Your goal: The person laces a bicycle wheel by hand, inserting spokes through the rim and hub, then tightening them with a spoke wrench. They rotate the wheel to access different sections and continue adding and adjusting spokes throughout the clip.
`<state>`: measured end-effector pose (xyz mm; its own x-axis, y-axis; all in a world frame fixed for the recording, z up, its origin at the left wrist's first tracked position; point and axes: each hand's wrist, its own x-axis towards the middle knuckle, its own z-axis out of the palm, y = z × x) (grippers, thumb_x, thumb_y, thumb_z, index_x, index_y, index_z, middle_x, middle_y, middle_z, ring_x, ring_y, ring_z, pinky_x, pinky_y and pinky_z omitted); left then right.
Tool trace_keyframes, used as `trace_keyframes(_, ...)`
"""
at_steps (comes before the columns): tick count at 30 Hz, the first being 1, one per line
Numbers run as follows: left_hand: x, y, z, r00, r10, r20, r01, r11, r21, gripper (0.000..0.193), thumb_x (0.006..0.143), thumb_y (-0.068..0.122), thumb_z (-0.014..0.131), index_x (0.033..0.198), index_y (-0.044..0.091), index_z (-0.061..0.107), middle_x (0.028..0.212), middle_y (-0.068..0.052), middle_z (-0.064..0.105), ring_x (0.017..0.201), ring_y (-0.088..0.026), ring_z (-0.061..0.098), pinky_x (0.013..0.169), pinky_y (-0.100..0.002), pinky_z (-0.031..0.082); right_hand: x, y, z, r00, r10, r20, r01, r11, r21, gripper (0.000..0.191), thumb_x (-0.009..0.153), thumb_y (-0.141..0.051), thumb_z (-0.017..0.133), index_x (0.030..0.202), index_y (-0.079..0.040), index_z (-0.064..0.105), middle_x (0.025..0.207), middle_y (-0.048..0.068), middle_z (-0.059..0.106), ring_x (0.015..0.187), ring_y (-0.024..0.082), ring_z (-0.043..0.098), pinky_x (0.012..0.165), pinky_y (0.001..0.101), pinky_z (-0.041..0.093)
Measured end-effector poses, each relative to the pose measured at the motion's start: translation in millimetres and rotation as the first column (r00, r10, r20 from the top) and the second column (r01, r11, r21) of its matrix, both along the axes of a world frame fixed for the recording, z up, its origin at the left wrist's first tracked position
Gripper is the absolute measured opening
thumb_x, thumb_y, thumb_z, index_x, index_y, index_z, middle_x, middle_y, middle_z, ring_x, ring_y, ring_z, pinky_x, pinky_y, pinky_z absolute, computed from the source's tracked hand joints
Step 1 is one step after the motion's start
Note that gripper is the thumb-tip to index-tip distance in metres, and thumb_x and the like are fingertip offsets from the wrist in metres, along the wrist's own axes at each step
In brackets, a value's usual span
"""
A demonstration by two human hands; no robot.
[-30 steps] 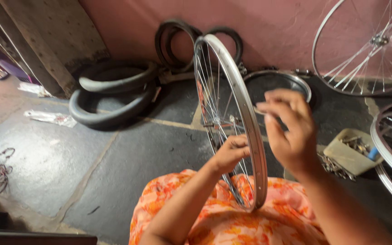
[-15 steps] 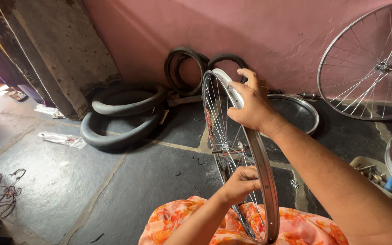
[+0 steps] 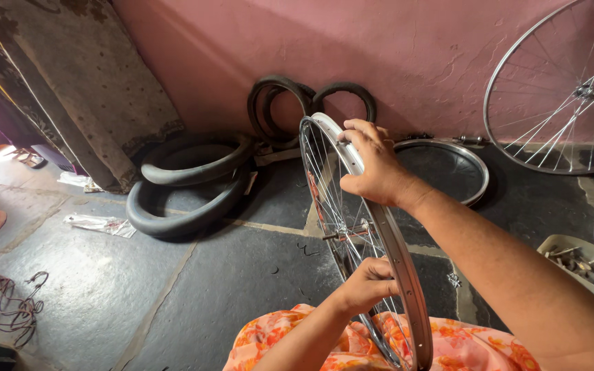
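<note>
A bare silver spoked bicycle wheel rim (image 3: 407, 295) stands upright on edge across the person's lap, over an orange floral cloth (image 3: 448, 347), its hub axle (image 3: 344, 232) near mid-height. The right hand (image 3: 372, 168) is closed over the top arc of the rim, fingers wrapped across the metal band, thumb on the near side. The left hand (image 3: 369, 283) is lower, curled tightly among the spokes just below the hub; what it pinches cannot be made out.

On the dark stone floor (image 3: 173, 288) beyond, two black rubber tyres (image 3: 187, 189) lie stacked toward the pink plastered wall (image 3: 393, 55). Three smaller black tyres (image 3: 297, 99) lean upright against that wall. A second silver rim (image 3: 465, 165) lies flat on the floor just behind the right wrist. A large spoked wheel (image 3: 565, 89) leans on the wall at the far right. A shallow tray of small metal parts (image 3: 575, 261) sits at the right edge of the floor. A tangle of wire (image 3: 8, 302) lies at the left edge.
</note>
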<state>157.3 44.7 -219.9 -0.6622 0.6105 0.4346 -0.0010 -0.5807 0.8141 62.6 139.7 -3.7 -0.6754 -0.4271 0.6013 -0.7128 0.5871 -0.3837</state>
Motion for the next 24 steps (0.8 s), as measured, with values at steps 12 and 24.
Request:
trace_keyframes(12, -21.0, -1.2, -16.5, 0.998, 0.056, -0.038, -0.063, 0.97, -0.234, 0.02, 0.106, 0.014, 0.067, 0.113, -0.003, 0.072, 0.108, -0.005, 0.07, 0.104, -0.013, 0.064, 0.093, -0.03, 0.055, 141.3, 76.7, -96.5, 0.994, 0.103, 0.039, -0.074, 0.882, -0.465, 0.071, 0.092, -0.01, 0.068, 0.154, -0.001, 0.036, 0.163, 0.018, 0.036, 0.146, 0.029, 0.044, 0.118, 0.0385, 0.043)
trace_keyframes(24, -20.5, 11.6, 2.6, 0.995, -0.094, 0.025, 0.095, 0.995, -0.02, 0.016, 0.098, 0.009, 0.072, 0.11, -0.002, 0.069, 0.109, -0.006, 0.07, 0.1, -0.016, 0.067, 0.09, -0.032, 0.056, 210.6, 90.8, -251.7, 0.917, 0.341, 0.208, -0.047, 0.61, -0.791, 0.056, 0.109, -0.005, 0.046, 0.159, -0.011, 0.022, 0.125, 0.014, 0.06, 0.09, 0.015, 0.064, 0.082, 0.0308, 0.057)
